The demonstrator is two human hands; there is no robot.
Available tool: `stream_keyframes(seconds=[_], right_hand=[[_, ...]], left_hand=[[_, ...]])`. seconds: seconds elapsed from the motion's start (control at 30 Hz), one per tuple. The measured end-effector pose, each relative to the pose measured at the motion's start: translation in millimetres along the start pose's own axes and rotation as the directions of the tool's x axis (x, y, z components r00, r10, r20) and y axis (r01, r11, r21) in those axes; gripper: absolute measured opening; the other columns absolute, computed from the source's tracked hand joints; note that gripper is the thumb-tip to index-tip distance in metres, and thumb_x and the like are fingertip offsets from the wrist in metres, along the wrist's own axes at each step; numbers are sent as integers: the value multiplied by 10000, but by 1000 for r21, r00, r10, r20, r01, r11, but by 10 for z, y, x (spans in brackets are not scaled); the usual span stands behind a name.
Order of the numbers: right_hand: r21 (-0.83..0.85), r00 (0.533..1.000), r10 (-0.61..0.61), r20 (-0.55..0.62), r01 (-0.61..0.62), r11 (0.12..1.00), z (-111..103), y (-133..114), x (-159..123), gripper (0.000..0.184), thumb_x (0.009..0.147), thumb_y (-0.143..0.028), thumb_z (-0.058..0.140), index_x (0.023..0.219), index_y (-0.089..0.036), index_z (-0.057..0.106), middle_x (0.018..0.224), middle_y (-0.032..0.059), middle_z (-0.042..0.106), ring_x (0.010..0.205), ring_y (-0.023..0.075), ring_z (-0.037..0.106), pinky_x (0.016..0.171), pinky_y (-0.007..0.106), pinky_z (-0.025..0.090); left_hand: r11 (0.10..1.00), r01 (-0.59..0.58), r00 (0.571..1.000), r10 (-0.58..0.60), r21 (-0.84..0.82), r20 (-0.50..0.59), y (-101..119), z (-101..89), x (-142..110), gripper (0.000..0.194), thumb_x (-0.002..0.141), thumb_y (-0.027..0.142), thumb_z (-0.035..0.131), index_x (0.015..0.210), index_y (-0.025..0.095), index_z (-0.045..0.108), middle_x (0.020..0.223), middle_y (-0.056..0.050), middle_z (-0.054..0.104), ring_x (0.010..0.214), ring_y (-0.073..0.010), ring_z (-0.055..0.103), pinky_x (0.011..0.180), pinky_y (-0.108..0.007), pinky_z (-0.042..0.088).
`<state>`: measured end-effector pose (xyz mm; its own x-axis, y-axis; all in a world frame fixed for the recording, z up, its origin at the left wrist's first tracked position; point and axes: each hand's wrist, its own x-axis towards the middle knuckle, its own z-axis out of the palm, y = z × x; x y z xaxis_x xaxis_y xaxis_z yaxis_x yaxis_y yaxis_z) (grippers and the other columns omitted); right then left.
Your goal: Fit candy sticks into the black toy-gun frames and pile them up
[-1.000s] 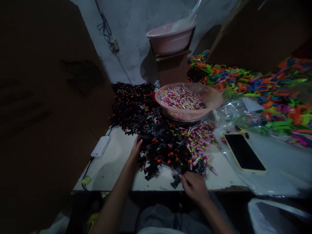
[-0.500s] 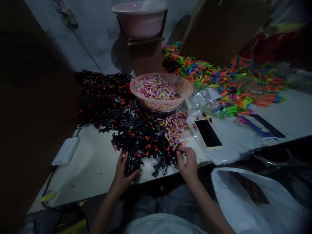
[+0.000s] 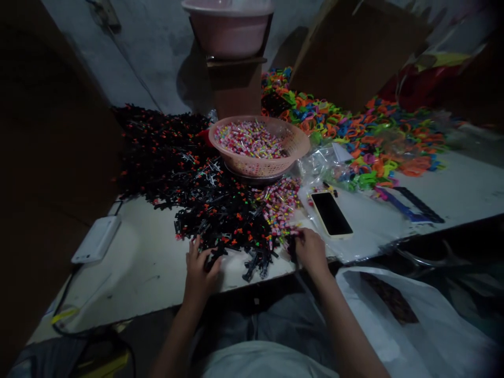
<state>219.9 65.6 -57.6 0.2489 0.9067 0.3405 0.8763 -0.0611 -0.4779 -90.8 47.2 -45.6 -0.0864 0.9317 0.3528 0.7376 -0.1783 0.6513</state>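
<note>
A heap of small black plastic pieces (image 3: 220, 210) with orange bits, shaped like toy guns, spreads over the table toward its front edge. My left hand (image 3: 201, 270) rests at the heap's near left side, fingers apart and curved, with a few black pieces by the thumb and index finger. At the near right side, my right hand (image 3: 313, 253) has its fingertips pinched together on a dark piece (image 3: 292, 248), mostly hidden by the fingers. Small pink and yellow pieces (image 3: 281, 207) lie just beyond that hand. More of them fill a pink basket (image 3: 255, 167) behind.
A phone (image 3: 331, 214) lies on clear plastic to the right. A white power bank (image 3: 96, 240) with a cable sits left. Colourful plastic rings (image 3: 354, 131) are heaped at the back right. A white bag (image 3: 354, 310) hangs below the table edge. A pink tub (image 3: 230, 34) stands on a carton.
My right hand has moved a little right, away from the black heap, with the dark piece at its fingertips. My left hand has loosened around the black pieces. The view has shifted slightly.
</note>
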Motion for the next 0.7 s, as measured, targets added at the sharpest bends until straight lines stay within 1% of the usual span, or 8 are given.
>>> stream_keyframes(seconds=[0.17,0.23,0.3,0.4,0.47,0.53,0.6,0.7], right_hand=[[104,994,-48,-98,58,993,-142,-29,92,213,861,-197,443,991,-140,602,908,122,608,873,250,531,810,388,398],[218,989,-40,-143,71,973,-242,-113,86,161,864,-251,477,927,-164,596,876,100,598,828,232,528,789,385,409],[429,987,65,-144,3,903,-346,-247,30,158,845,-339,545,893,-188,554,809,55,583,726,193,527,702,341,433],[792,972,202,119,-215,572,-459,-535,-166,282,814,-460,597,838,-226,442,668,-22,550,540,132,504,507,249,410],[861,923,75,378,-381,339,-478,-753,-361,325,817,-491,589,800,-239,385,620,-47,542,471,112,499,447,221,398],[856,865,-93,494,-465,225,-445,-946,-570,325,819,-487,593,802,-237,386,698,-29,578,504,110,541,473,229,445],[868,853,-190,486,-447,215,-379,-1076,-750,293,833,-491,574,924,-245,443,762,-20,580,558,117,567,518,244,487],[871,875,-223,429,-335,360,-302,-1130,-892,313,904,-461,465,1167,-291,454,835,3,586,667,137,589,577,252,509]], left_hand=[[992,51,995,-60,-116,-79,114,-157,-9,150,783,384,598,842,257,654,1394,-49,472,1370,-306,298,1119,-539,208],[976,116,983,-140,-184,-119,194,-245,-7,189,755,418,622,821,244,652,1232,-67,580,1251,-291,450,1081,-491,300],[904,261,951,-300,-339,-69,293,-315,-13,267,718,467,649,855,238,632,989,-49,643,1002,-247,599,935,-424,449],[592,533,828,-511,-604,230,457,-343,-47,411,647,506,707,928,235,576,754,16,608,651,-158,622,626,-293,509],[387,632,746,-540,-672,390,568,-311,-86,436,609,485,745,911,237,551,745,24,604,622,-140,620,591,-269,503],[269,677,700,-522,-685,487,672,-257,-133,379,622,464,742,846,237,538,756,13,612,655,-133,622,612,-263,512],[221,710,671,-501,-668,547,768,-197,-186,322,669,473,704,800,238,528,738,12,610,627,-119,603,580,-246,504],[170,722,639,-536,-670,552,885,-124,-260,325,678,474,697,805,237,515,736,22,630,620,-116,615,563,-237,506]])
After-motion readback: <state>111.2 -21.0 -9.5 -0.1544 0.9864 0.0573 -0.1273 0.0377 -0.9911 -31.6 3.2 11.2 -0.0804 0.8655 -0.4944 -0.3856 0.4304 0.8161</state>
